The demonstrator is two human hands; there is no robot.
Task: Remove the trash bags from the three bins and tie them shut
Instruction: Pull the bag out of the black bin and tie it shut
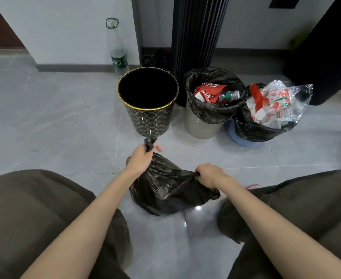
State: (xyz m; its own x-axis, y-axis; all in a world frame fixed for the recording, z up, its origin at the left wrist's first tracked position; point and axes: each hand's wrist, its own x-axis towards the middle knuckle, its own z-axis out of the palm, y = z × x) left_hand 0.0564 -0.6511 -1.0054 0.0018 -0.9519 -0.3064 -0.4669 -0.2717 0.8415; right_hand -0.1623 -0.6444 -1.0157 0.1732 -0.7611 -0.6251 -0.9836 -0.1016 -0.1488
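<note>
A black trash bag [165, 190] lies on the floor between my knees. My left hand [140, 159] grips one twisted corner of it, which sticks up above my fist. My right hand [208, 176] grips the bag's other gathered edge. Beyond them stands a black bin with a gold rim [148, 101], empty and without a bag. To its right a grey bin [200, 125] holds a black bag [214, 111] with red wrappers and a bottle. At the far right a blue bin [244, 140] holds a black bag [252, 127] stuffed with clear plastic packaging.
A tall clear bottle [118, 55] stands against the white wall behind the black bin. A dark ribbed column [197, 33] rises behind the grey bin, and dark furniture [326, 57] fills the right. Grey tiled floor [55, 117] stretches to the left.
</note>
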